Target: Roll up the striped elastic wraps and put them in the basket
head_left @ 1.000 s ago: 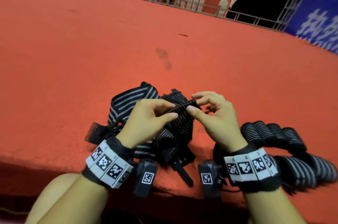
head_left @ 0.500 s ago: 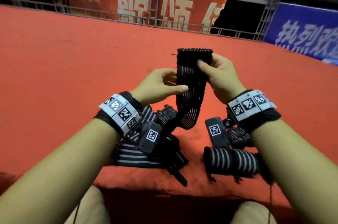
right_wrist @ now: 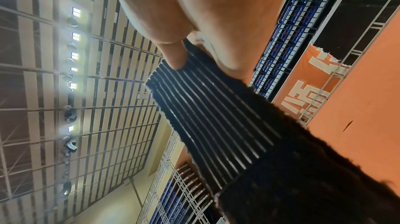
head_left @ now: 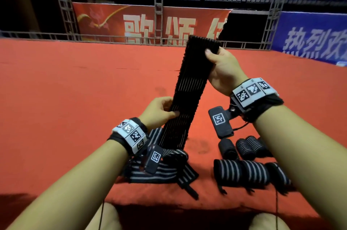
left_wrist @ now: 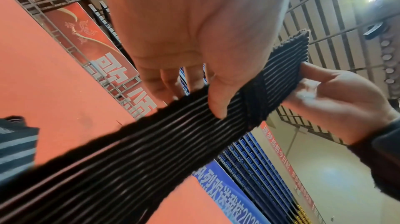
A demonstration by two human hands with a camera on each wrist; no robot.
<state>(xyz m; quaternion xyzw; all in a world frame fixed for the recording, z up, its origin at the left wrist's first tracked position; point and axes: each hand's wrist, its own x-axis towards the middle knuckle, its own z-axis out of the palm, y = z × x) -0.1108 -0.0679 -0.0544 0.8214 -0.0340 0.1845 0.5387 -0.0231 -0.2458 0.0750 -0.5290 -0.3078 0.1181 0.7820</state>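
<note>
A black elastic wrap with thin pale stripes [head_left: 187, 87] is stretched upright above the red floor. My right hand [head_left: 212, 53] pinches its top end, thumb on the near face [right_wrist: 177, 59]. My left hand [head_left: 169, 111] pinches it lower down, thumb across the stripes [left_wrist: 216, 106], fingers behind. Its lower end runs down into a loose heap of striped wraps [head_left: 161, 171] under my left wrist. Rolled wraps [head_left: 244, 173] lie on the floor under my right forearm. No basket is in view.
The red carpeted platform [head_left: 65, 89] spreads ahead, its near edge just before my knees. A metal railing [head_left: 112, 39] with red and blue banners stands at the far side. Smaller black rolls [head_left: 246, 147] lie beyond the striped ones.
My right hand has lifted the wrap's end high from the pile, pulling the strap out long. My left hand slid down along it. The head view has tilted up.
</note>
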